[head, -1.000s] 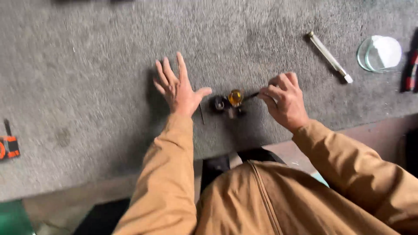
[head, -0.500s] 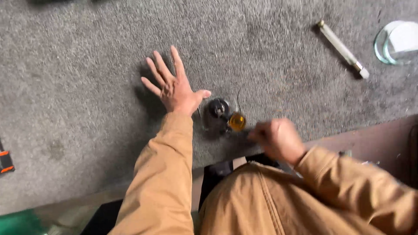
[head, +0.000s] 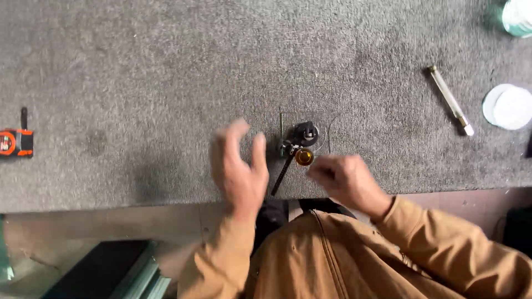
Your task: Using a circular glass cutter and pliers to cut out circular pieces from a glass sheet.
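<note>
- Grey, carpet-like cloth covers the worktop (head: 138,66), and its near edge runs just in front of the person's tan jacket.
- Left hand (head: 239,173): blurred, lifted off the cloth, fingers spread wide and holding nothing. It sits just left of the small black tool (head: 305,134), beside the tool's thin dark stem, and does not touch it.
- Right hand (head: 348,180): fingers curled inward, tips pointing at the tool's amber knob (head: 303,157) from the right and very close to it. I cannot tell whether they pinch it or only come near.
- Step in hand, as I judge it: setting or adjusting this tool on the cloth — the right hand working at the knob, the left free.
- Any further handling looks to call for a fine fingertip grip on the small knob, and for something to steady the round black head so it does not slide.
- The tool lies between the two hands, near the worktop's front edge, with its stem slanting toward the person.
- Well right of the tool: a slim clear rod (head: 450,101) — beyond it, white round discs (head: 505,106).
- Far left of the tool: an orange-and-black tape measure (head: 14,143).
</note>
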